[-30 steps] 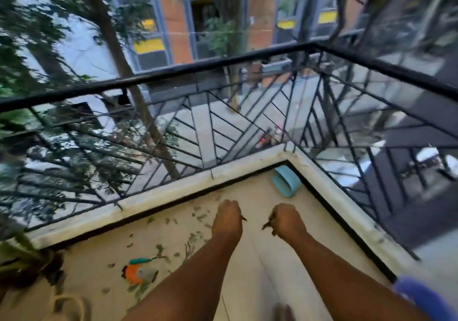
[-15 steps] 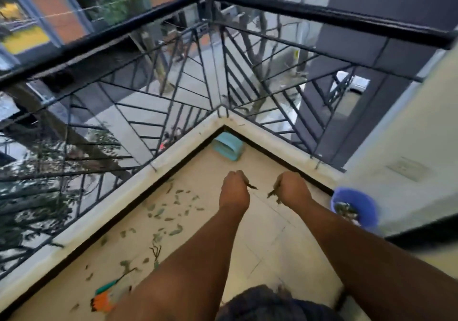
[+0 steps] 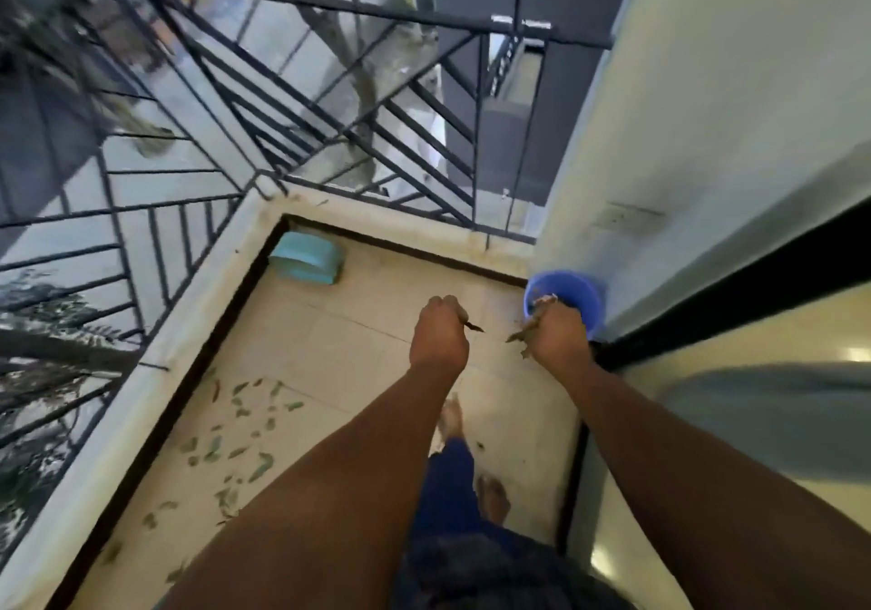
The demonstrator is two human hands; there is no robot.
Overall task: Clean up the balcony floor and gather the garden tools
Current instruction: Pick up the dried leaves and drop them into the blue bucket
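Observation:
My left hand (image 3: 438, 334) is closed in a fist over the tiled floor, with dry leaf tips poking out toward the right. Closed on a bunch of dry leaves, my right hand (image 3: 558, 336) hovers just at the near rim of a blue bowl (image 3: 572, 291) that stands on the floor against the wall. Several green leaves (image 3: 238, 425) lie scattered on the beige tiles at the left. My bare feet (image 3: 492, 499) stand below my arms.
A teal container (image 3: 306, 258) sits in the far corner of the balcony. A black metal railing (image 3: 330, 105) on a pale curb (image 3: 141, 374) bounds the left and far sides. A white wall (image 3: 707, 138) and a black door frame (image 3: 730, 289) close the right.
The view has swung right and down, so the orange tool has left the frame. Both fists moved with their leaves toward the blue bowl; the right one now reaches its rim.

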